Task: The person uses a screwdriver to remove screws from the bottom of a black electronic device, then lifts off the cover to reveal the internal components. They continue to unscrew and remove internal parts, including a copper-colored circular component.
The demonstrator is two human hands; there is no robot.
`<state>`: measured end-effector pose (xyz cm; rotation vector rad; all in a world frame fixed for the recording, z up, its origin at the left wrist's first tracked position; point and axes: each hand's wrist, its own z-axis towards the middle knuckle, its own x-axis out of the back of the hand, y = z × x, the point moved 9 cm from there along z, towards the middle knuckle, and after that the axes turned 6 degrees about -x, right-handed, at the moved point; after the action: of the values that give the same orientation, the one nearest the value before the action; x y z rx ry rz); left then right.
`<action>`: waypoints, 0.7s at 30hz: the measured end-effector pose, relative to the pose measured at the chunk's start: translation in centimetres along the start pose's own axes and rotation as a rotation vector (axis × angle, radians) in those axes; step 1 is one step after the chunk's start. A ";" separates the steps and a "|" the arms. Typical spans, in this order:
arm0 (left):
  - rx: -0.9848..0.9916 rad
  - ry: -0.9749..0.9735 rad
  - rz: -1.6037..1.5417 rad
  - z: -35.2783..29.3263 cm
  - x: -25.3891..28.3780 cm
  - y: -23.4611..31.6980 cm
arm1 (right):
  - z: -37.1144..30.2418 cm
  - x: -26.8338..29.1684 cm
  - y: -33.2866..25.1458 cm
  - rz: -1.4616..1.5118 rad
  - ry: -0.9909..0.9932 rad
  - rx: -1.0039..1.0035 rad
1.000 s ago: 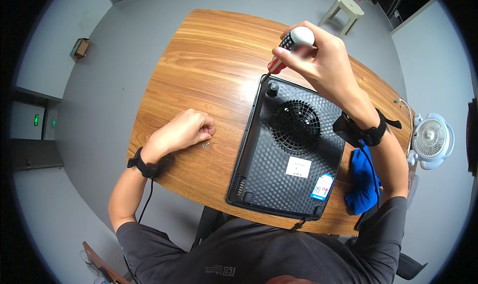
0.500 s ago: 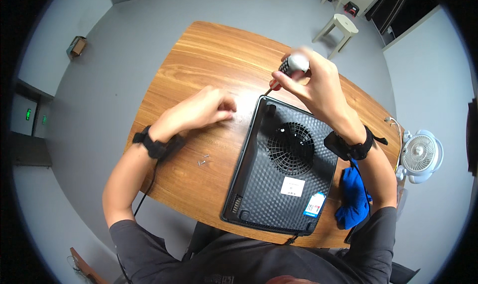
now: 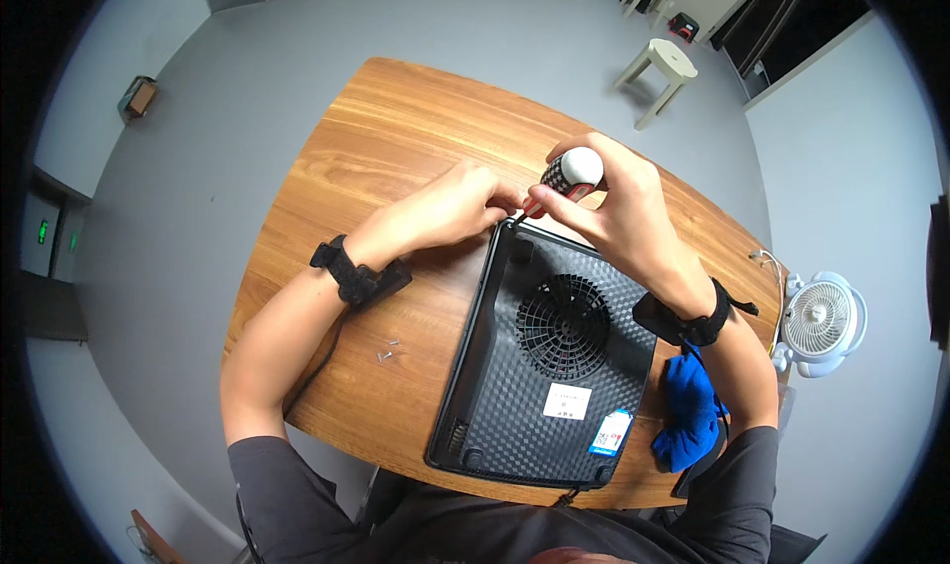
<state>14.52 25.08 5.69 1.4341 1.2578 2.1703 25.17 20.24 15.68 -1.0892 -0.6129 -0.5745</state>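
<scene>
head view, sole entry. item one: black flat appliance (image 3: 520, 391) with round vent grille (image 3: 564, 327), lying patterned face up on the near right part of the table (image 3: 366, 129), its far end toward the hands. item two: screwdriver (image 3: 571, 174), gripped by the closed fingers of the right hand (image 3: 628, 208), shaft tilted down to the appliance's far left corner. item three: left hand (image 3: 457, 206), fingers bent at that same corner, beside the shaft; cannot tell whether they pinch anything. item four: small loose screws (image 3: 385, 355), left of the appliance, exact count unclear. progress, as judged: work at the far left corner appears under way, not finished; state of the other fixing points cannot be told.

surface: wood-grain, curved edge; blue cloth (image 3: 688, 411) right of the appliance; white fan (image 3: 821, 315) at far right. room: grey floor (image 3: 213, 257), pale stool (image 3: 673, 59) beyond the far edge, open box (image 3: 139, 99) far left.
</scene>
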 end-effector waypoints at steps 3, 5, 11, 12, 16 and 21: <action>0.024 -0.018 -0.016 -0.2 -0.3 -0.6 | 0.1 -0.4 -0.2 -0.044 -0.013 0.026; 0.025 -0.021 -0.016 -0.2 -0.4 -0.5 | 0.2 -0.4 -0.3 -0.056 -0.023 0.026; 0.013 -0.025 0.010 -0.5 -0.8 -0.9 | 0.1 -0.6 -0.5 -0.049 -0.045 0.005; 0.012 -0.026 0.003 -0.5 -0.9 -1.1 | 0.1 -0.7 -0.4 -0.027 -0.049 -0.011; 0.027 -0.048 -0.015 -0.5 -0.8 -0.6 | 0.3 -0.7 -0.8 -0.018 -0.082 0.015; -0.067 0.015 -0.152 -0.3 0.7 1.4 | 0.0 -1.4 -1.4 0.036 -0.224 0.081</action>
<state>14.27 24.56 7.18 1.2556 1.2432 2.1055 23.21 19.87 15.61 -1.0939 -0.8025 -0.3963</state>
